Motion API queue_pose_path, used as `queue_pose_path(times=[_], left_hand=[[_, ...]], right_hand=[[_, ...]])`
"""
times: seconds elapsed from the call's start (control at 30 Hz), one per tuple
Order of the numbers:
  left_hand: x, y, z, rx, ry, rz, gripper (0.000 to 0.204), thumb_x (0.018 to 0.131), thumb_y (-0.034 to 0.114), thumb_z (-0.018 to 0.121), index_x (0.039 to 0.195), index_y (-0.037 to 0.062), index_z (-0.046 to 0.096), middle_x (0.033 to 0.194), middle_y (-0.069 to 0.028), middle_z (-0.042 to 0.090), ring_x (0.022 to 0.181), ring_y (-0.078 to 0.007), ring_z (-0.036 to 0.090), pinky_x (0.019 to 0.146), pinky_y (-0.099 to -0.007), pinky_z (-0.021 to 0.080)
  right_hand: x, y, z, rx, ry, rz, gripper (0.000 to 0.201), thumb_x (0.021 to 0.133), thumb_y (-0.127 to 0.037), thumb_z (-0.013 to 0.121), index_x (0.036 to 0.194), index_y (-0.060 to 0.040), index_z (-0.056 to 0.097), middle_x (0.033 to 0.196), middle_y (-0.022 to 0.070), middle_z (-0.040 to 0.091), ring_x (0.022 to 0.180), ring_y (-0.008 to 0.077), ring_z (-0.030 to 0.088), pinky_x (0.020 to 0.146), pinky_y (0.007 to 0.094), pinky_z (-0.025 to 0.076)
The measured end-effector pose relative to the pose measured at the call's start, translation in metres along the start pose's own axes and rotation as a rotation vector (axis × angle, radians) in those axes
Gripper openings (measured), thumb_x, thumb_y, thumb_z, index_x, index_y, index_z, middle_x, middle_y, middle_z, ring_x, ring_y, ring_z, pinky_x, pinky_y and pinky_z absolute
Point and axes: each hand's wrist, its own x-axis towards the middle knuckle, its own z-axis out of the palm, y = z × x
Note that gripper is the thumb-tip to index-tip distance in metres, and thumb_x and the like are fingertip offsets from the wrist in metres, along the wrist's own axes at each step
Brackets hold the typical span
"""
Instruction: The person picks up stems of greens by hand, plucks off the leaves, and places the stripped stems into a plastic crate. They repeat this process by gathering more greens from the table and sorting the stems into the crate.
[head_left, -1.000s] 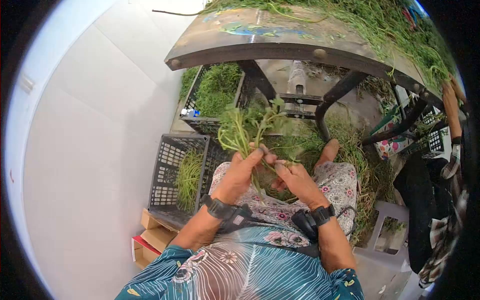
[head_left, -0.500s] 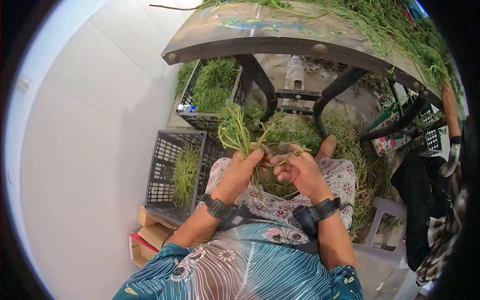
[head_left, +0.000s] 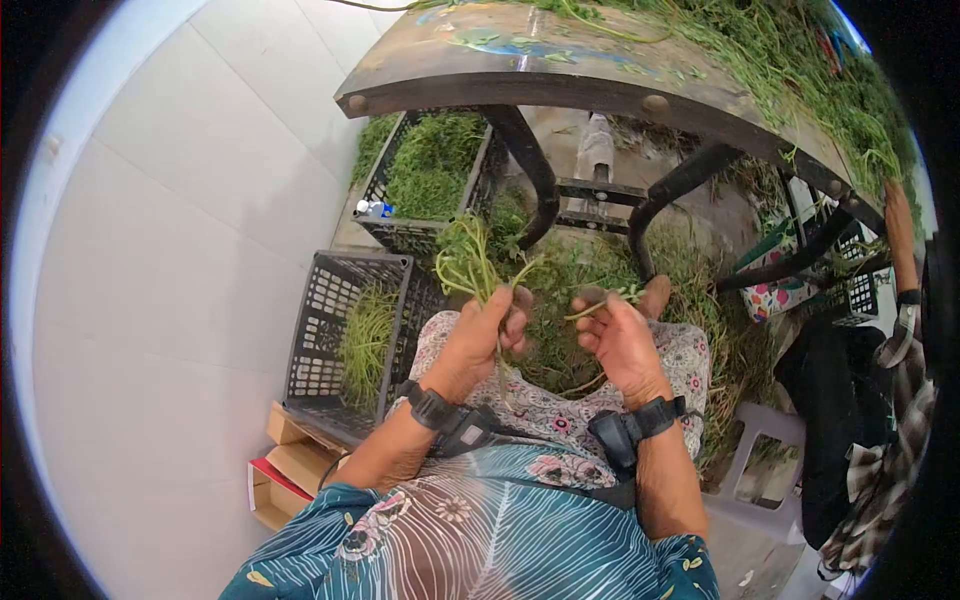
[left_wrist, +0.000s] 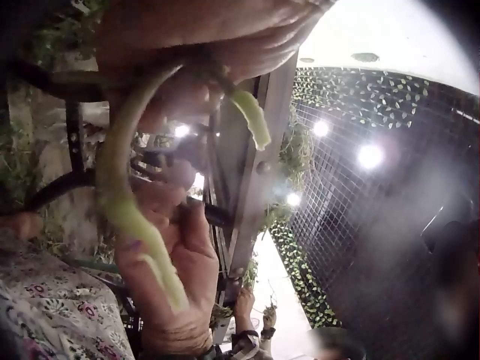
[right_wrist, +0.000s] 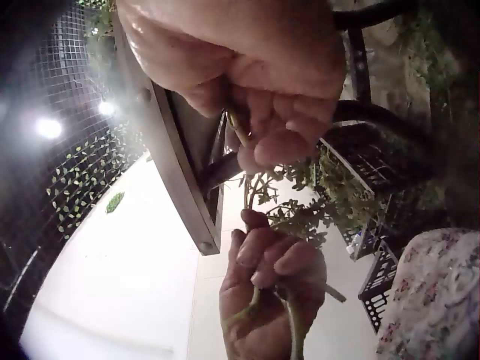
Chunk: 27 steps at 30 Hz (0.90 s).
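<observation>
In the head view, my left hand (head_left: 480, 338) grips a small bunch of green stems (head_left: 480, 262) above the lap, leaves upward and stem ends hanging below the fist. My right hand (head_left: 625, 345), a short way to the right, pinches a short green sprig (head_left: 590, 311) between thumb and fingers. The left wrist view shows thick pale stem ends (left_wrist: 124, 195) hanging under the left hand (left_wrist: 202, 45). In the right wrist view, a bit of stem (right_wrist: 238, 127) shows in the right hand's (right_wrist: 247, 67) curled fingers.
Left of the lap stands a black crate (head_left: 345, 262) with trimmed stems; behind it is another crate (head_left: 400, 235) of greens. A table (head_left: 600, 75) with piled greens spans the top. Plant scraps (head_left: 690, 270) litter the floor. At right are a grey stool (head_left: 745, 460) and another person's arm (head_left: 902, 240).
My right hand has moved away from the left hand to the right, with the sprig between its fingers. The left hand has stayed nearly in place with its bunch.
</observation>
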Motion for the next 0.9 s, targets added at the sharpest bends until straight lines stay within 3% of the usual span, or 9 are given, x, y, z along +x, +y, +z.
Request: queue_pose_path(times=[0.13, 0.17, 0.23, 0.33, 0.43, 0.6, 0.7, 0.83, 0.9], left_hand=[[0.000, 0.003, -0.002, -0.036, 0.042, -0.052, 0.023, 0.090, 0.023, 0.047, 0.099, 0.0028, 0.051, 0.059, 0.0017, 0.042, 0.048, -0.0101, 0.036, 0.049, -0.0264, 0.036], [0.002, 0.000, -0.003, -0.032, 0.040, -0.045, 0.022, 0.090, 0.022, 0.047, 0.098, 0.0031, 0.052, 0.060, 0.0010, 0.044, 0.048, -0.0100, 0.038, 0.048, -0.0262, 0.037], [0.006, -0.008, -0.005, -0.026, 0.036, -0.037, 0.019, 0.088, 0.020, 0.048, 0.098, 0.0036, 0.052, 0.062, -0.0005, 0.050, 0.047, -0.0097, 0.041, 0.046, -0.0259, 0.038], [-0.016, 0.010, 0.026, -0.035, 0.154, 0.004, 0.016, 0.087, 0.015, 0.049, 0.096, 0.0033, 0.053, 0.063, -0.0008, 0.051, 0.051, -0.0092, 0.046, 0.047, -0.0242, 0.039], [0.002, -0.001, 0.000, 0.079, -0.027, 0.043, 0.012, 0.084, 0.011, 0.051, 0.093, 0.0030, 0.054, 0.064, -0.0006, 0.052, 0.057, -0.0080, 0.049, 0.048, -0.0223, 0.039], [-0.003, -0.004, 0.005, 0.286, -0.121, 0.041, 0.014, 0.082, 0.015, 0.055, 0.086, 0.0027, 0.057, 0.066, 0.0009, 0.054, 0.057, -0.0063, 0.049, 0.050, -0.0210, 0.038], [-0.008, -0.001, 0.012, 0.458, -0.188, 0.060, 0.014, 0.081, 0.015, 0.055, 0.084, 0.0026, 0.058, 0.066, 0.0012, 0.054, 0.058, -0.0066, 0.049, 0.052, -0.0214, 0.038], [-0.009, 0.004, 0.012, 0.600, -0.224, 0.069, 0.011, 0.080, 0.011, 0.055, 0.086, 0.0026, 0.059, 0.066, 0.0009, 0.054, 0.060, -0.0070, 0.048, 0.057, -0.0222, 0.040], [-0.008, 0.002, 0.008, 0.514, -0.170, 0.077, 0.010, 0.080, 0.010, 0.056, 0.087, 0.0030, 0.058, 0.066, 0.0009, 0.054, 0.059, -0.0071, 0.048, 0.055, -0.0222, 0.039]], right_hand=[[0.007, -0.001, -0.007, 0.210, 0.266, -0.213, 0.032, 0.093, -0.027, 0.043, 0.109, -0.0008, 0.052, 0.099, 0.0097, 0.061, 0.085, 0.0181, 0.059, 0.072, 0.0304, 0.049], [0.005, -0.005, -0.004, 0.003, 0.083, -0.238, 0.033, 0.093, -0.026, 0.043, 0.109, 0.0007, 0.052, 0.098, 0.0104, 0.061, 0.085, 0.0180, 0.059, 0.073, 0.0303, 0.049], [-0.020, -0.027, 0.059, -0.408, -0.282, -0.277, 0.035, 0.093, -0.025, 0.042, 0.111, 0.0039, 0.050, 0.098, 0.0117, 0.061, 0.084, 0.0180, 0.059, 0.075, 0.0300, 0.050], [-0.042, -0.015, 0.104, -0.377, -0.433, -0.104, 0.035, 0.093, -0.022, 0.043, 0.112, 0.0064, 0.050, 0.098, 0.0124, 0.060, 0.082, 0.0158, 0.059, 0.074, 0.0280, 0.049], [-0.025, -0.015, 0.081, -0.553, -0.247, -0.130, 0.035, 0.093, -0.023, 0.044, 0.110, 0.0058, 0.050, 0.099, 0.0112, 0.059, 0.080, 0.0130, 0.057, 0.071, 0.0264, 0.049], [-0.016, -0.018, 0.047, -0.319, 0.120, -0.096, 0.036, 0.086, -0.026, 0.056, 0.112, -0.0010, 0.049, 0.091, 0.0054, 0.059, 0.072, 0.0108, 0.055, 0.062, 0.0233, 0.046], [-0.013, -0.012, 0.043, -0.261, 0.031, -0.079, 0.034, 0.085, -0.026, 0.057, 0.107, -0.0012, 0.051, 0.091, 0.0041, 0.058, 0.072, 0.0095, 0.054, 0.061, 0.0234, 0.046], [-0.012, -0.010, 0.051, -0.416, 0.049, -0.109, 0.027, 0.085, -0.023, 0.057, 0.099, -0.0004, 0.055, 0.087, 0.0035, 0.059, 0.071, 0.0090, 0.054, 0.061, 0.0232, 0.045], [-0.012, -0.012, 0.048, -0.482, 0.077, -0.116, 0.026, 0.084, -0.023, 0.057, 0.096, 0.0003, 0.057, 0.084, 0.0037, 0.060, 0.070, 0.0090, 0.054, 0.061, 0.0231, 0.044]])
